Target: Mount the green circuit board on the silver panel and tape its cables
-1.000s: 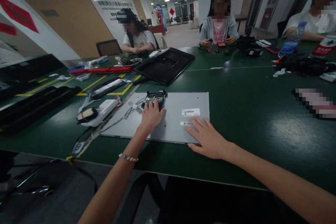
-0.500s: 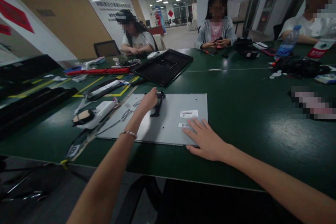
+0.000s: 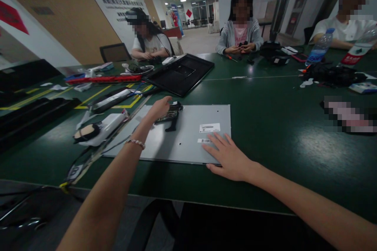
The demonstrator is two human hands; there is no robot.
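Observation:
A flat grey metal panel [image 3: 188, 153] lies on the green table, with white labels [image 3: 209, 127] near its right end. My right hand [image 3: 228, 157] rests flat on its near right corner, fingers spread, beside the lower label. Over the far left part of the panel is my left hand [image 3: 160, 109], its fingers curled downward; what they grip, if anything, is hidden behind the hand. Just right of and below that hand sits a black bracket [image 3: 173, 119] around a small circuit board [image 3: 167, 116]. A thin cable [image 3: 119, 145] runs across the panel's left side, partly behind my left forearm.
Beyond the panel lies a black monitor casing [image 3: 182, 72]. To the left are a white box-like device [image 3: 107, 129] and a black strip-like part [image 3: 110, 100]. A phone [image 3: 349, 115] and bottles [image 3: 319, 49] stand or lie at right. Several people sit across the table.
My left hand has shifted slightly left, uncovering more of the circuit board and bracket. My right hand stays flat on the panel. The whole view has drifted a little.

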